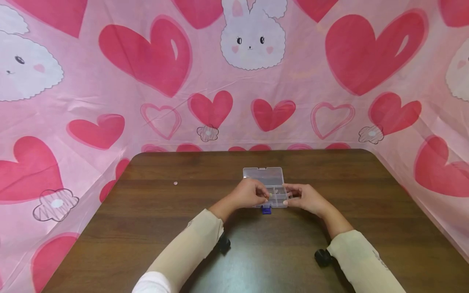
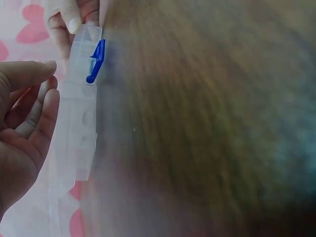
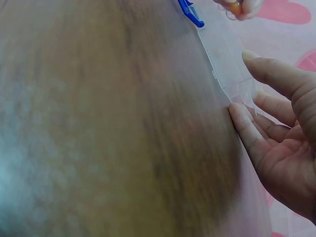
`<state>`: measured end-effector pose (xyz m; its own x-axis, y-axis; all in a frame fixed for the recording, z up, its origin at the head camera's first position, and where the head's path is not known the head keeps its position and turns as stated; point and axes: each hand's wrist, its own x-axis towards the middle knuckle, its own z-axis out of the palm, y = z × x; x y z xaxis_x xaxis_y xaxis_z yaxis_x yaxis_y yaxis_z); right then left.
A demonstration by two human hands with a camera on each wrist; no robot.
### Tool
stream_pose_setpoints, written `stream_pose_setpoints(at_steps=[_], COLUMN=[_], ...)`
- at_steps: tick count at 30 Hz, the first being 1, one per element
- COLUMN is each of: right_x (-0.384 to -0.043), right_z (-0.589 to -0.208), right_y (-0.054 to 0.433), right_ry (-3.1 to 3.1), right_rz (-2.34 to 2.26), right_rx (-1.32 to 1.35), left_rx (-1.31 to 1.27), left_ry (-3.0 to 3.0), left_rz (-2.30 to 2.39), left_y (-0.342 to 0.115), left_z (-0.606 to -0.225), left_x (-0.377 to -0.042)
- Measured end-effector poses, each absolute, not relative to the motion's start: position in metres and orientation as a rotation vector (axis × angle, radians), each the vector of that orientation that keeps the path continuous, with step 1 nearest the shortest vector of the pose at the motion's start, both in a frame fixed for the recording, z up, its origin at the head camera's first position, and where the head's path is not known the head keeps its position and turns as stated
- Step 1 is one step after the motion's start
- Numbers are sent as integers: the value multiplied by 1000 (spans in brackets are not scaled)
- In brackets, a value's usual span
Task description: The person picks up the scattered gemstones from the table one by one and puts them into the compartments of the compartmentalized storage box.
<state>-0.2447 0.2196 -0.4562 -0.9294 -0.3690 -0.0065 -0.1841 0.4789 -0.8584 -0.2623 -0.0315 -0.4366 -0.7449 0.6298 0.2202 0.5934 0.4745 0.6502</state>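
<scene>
A clear plastic compartment box (image 1: 279,195) lies on the table with its lid (image 1: 264,176) raised at the back and a blue latch (image 1: 266,210) at the front. My left hand (image 1: 250,193) is over its left part, the fingertips bent close together. They pinch a small orange piece (image 3: 236,7) with a thin loop, mostly covered by the fingers; its kind cannot be made out. At the box's right end, my right hand (image 1: 305,198) holds the edge between thumb and fingers. Small pale pieces (image 1: 277,191) sit in the compartments, too tiny to identify.
A small round pinkish piece (image 1: 175,183) lies on the brown wooden table (image 1: 154,228), well left of the box. Behind and beside the table hangs a pink cloth (image 1: 234,81) with hearts and rabbits. A black wrist device (image 1: 323,258) sits under each forearm.
</scene>
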Motion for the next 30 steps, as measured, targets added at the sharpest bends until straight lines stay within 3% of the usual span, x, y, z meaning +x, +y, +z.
stream_pose_setpoints(at_steps=[30], right_x=[-245], right_z=[-458], right_y=[218], right_ry=[2545], right_rz=[-1435], right_rx=[-490], left_rx=[1037], left_ry=[2559], left_rz=[1349], left_y=[-42], left_z=[-432], left_x=[-252])
